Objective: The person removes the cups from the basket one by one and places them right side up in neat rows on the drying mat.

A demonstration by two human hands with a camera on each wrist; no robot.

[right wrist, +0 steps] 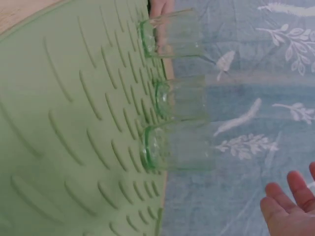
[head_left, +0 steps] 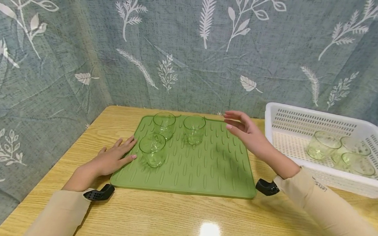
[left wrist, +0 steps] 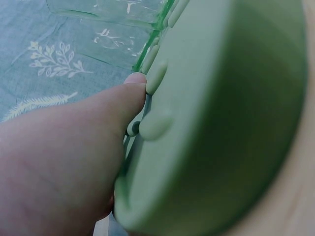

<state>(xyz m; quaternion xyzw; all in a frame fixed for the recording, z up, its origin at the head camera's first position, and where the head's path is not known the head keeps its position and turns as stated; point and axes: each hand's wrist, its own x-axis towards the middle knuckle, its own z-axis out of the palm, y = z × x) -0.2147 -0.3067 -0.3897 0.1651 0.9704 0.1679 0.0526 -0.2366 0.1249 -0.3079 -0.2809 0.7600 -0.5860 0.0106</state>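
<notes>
Three clear green-tinted glasses stand upright on a green ridged mat (head_left: 205,168): one at the back left (head_left: 164,125), another glass (head_left: 194,130) to its right, and a front glass (head_left: 153,150). My left hand (head_left: 113,158) rests flat across the mat's left edge, its thumb close to the front glass but apart from it. Over the mat's right back part my right hand (head_left: 247,133) is raised, fingers loosely bent, holding nothing. In the right wrist view the fingers of the right hand (right wrist: 290,206) show at the lower right, away from the glasses.
A white plastic basket (head_left: 330,116) stands on the wooden table (head_left: 158,216) to the right, with three more glasses (head_left: 323,145) in its right part. A blue-grey cloth (head_left: 185,60) with white leaf prints hangs behind and at the left.
</notes>
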